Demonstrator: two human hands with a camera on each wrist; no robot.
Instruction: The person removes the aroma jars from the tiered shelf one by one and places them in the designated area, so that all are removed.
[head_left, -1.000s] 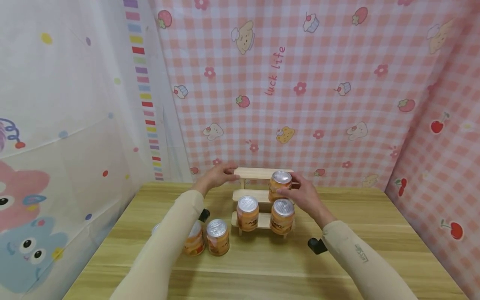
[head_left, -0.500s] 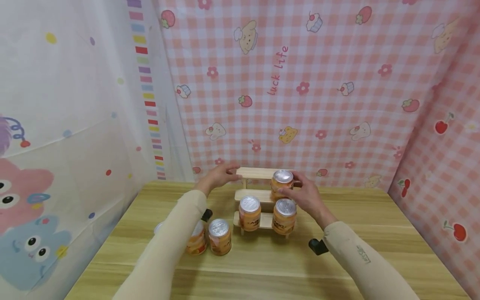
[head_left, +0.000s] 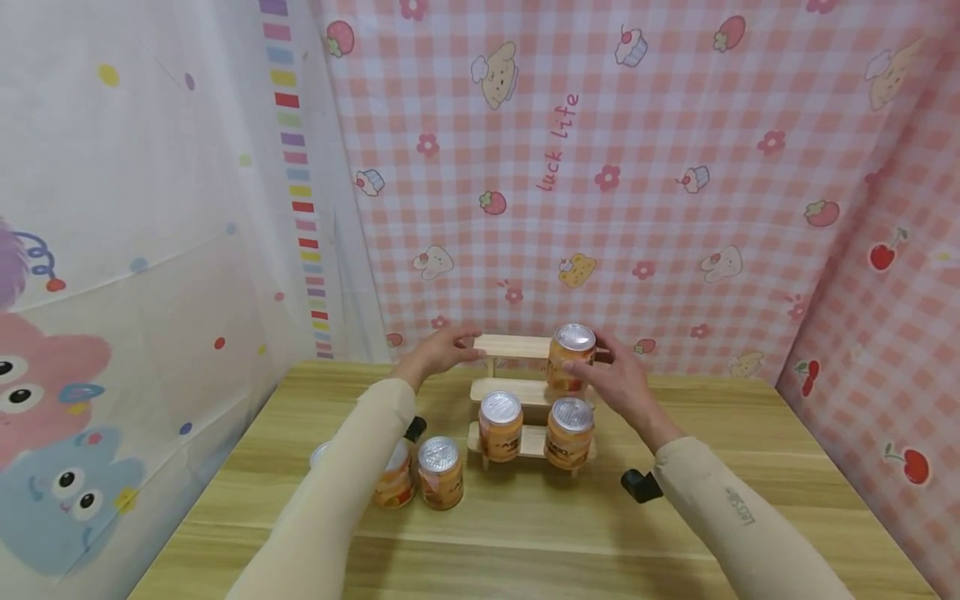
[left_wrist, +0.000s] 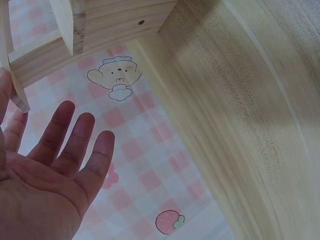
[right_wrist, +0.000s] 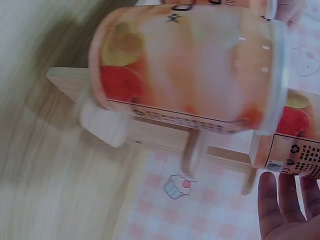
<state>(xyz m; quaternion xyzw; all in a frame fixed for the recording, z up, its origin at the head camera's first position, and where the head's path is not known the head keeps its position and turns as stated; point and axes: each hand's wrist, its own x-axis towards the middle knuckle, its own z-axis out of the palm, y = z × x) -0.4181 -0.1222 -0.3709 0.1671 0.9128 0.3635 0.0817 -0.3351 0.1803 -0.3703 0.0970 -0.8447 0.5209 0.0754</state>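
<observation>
My right hand (head_left: 626, 385) grips an orange can (head_left: 566, 367) with a silver lid, thumb on its near side. It is in front of the top board's right part, above the middle tier. In the right wrist view, the fingers (right_wrist: 287, 197) lie against this can (right_wrist: 305, 132). My left hand (head_left: 441, 353) pinches the left end of the wooden three-tier rack's top board (head_left: 510, 345) between thumb and index finger; the other fingers (left_wrist: 80, 140) are spread. Two similar cans, one left (head_left: 500, 429) and one right (head_left: 569, 435), stand on the lowest tier.
On the table (head_left: 525, 542), left of the rack, stands another orange can (head_left: 440, 475); more cans (head_left: 393, 483) are partly hidden by my left sleeve. A checked pink cloth (head_left: 652, 208) hangs close behind the rack. Black pieces (head_left: 641, 486) are near both wrists.
My right hand has raised its can a little, from near the middle tier to higher before the top board. The left hand stays at the rack's end.
</observation>
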